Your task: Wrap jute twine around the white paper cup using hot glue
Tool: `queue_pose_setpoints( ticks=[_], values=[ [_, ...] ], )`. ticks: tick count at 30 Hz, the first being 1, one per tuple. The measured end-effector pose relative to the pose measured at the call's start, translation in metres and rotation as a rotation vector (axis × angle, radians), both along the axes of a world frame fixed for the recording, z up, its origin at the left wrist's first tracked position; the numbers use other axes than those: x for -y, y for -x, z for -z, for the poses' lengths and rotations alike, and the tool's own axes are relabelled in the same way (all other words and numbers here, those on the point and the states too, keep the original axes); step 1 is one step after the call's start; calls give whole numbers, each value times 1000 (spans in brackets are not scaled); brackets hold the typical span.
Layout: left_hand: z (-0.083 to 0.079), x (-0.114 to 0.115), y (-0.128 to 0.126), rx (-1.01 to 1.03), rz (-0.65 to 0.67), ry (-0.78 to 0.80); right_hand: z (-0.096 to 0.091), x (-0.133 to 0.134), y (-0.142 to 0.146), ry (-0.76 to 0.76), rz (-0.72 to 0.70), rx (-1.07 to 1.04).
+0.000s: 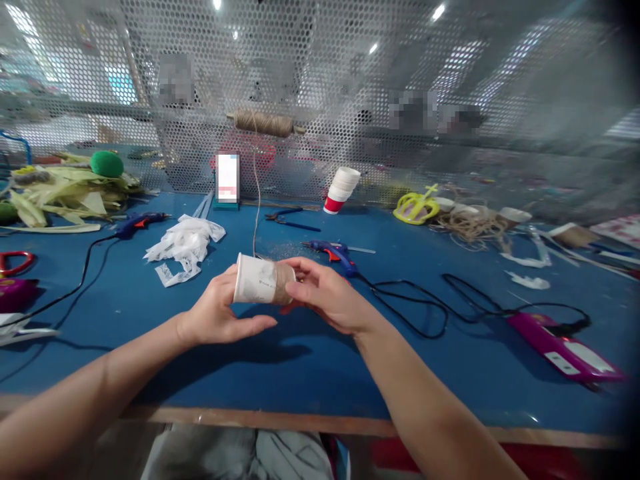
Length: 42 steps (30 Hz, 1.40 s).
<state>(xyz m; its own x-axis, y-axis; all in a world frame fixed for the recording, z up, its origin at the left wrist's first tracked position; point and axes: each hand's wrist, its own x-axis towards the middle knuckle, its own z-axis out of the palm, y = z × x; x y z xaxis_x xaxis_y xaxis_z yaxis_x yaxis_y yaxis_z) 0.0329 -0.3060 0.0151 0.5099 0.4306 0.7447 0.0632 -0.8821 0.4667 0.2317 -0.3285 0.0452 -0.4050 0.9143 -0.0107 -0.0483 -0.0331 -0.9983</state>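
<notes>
A white paper cup [254,279] lies on its side in the air above the table, its rim facing left. Brown twine [285,283] is wound around its base end. My left hand [220,310] supports the rim end, with its fingers behind the cup and its thumb stretched out below. Around the twine-covered end, my right hand [325,293] is closed, thumb in front and fingertips partly hidden. A strand of twine [258,200] runs from the cup up to a twine roll [264,123] on a stick at the mesh.
Behind the cup lie a blue glue gun [337,255], pliers [295,219] and crumpled white plastic [185,243]. Stacked paper cups [343,190] stand near the perforated screen [310,80]. A cable loops rightward to a purple power strip [560,347]. Another glue gun [137,225] is at left.
</notes>
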Motion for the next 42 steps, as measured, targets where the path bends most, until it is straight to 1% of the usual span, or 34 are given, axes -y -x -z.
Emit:
queue_pose_setpoints(
  ticks=[2, 4, 6, 8, 10, 11, 13, 16, 22, 24, 27, 28, 29, 30, 31, 32, 33, 34, 35, 37, 39, 42],
  values=[
    [-1, 0, 0, 7, 71, 362, 1, 0, 1, -85, 69, 79],
    [-2, -1, 0, 92, 110, 729, 3, 1, 4, -150, 129, 175],
    [-3, -2, -1, 218, 126, 979, 5, 2, 8, -202, 164, 253],
    [-4, -4, -3, 321, 139, 1147, 6, 3, 11, -257, 172, 314],
    [-6, -5, -4, 385, 148, 1280, 8, 3, 13, -308, 172, 366],
    [-7, -5, -4, 399, 148, 1328, 9, 3, 13, -332, 171, 395],
    [-8, -5, -4, 408, 143, 1376, 12, 2, 13, -375, 170, 452],
    [-9, -5, -4, 416, 127, 1371, 14, 0, 11, -413, 167, 505],
    [-6, -5, -5, 398, 89, 1333, 16, 1, 11, -429, 164, 519],
    [-4, -5, -5, 393, 89, 1289, 15, 2, 12, -418, 145, 503],
    [-3, -4, -5, 359, 55, 1169, 11, -1, 7, -400, 115, 417],
    [-3, -3, -5, 330, 38, 1116, 10, -4, 3, -396, 140, 382],
    [-3, -2, -5, 291, 20, 1058, 8, -9, -4, -396, 200, 356],
    [-3, 0, -5, 246, 4, 995, 6, -15, -12, -399, 298, 351],
    [-3, 2, -5, 197, -10, 926, 4, -22, -22, -396, 425, 382],
    [-3, 4, -6, 147, -20, 850, 3, -30, -34, -392, 572, 456],
    [-3, 6, -6, 99, -30, 768, 2, -39, -46, -379, 706, 583],
    [-2, 8, -6, 54, -36, 684, 1, -48, -58, -325, 817, 774],
    [-1, 9, -6, 16, -42, 605, 1, -57, -69, -235, 846, 971],
    [0, 10, -7, -35, -54, 478, 5, -71, -86, -127, 846, 1089],
    [2, 10, -7, -54, -66, 412, 12, -82, -96, -43, 820, 1117],
    [4, 7, -7, -42, -87, 428, 26, -92, -99, 16, 797, 1099]
  ],
)
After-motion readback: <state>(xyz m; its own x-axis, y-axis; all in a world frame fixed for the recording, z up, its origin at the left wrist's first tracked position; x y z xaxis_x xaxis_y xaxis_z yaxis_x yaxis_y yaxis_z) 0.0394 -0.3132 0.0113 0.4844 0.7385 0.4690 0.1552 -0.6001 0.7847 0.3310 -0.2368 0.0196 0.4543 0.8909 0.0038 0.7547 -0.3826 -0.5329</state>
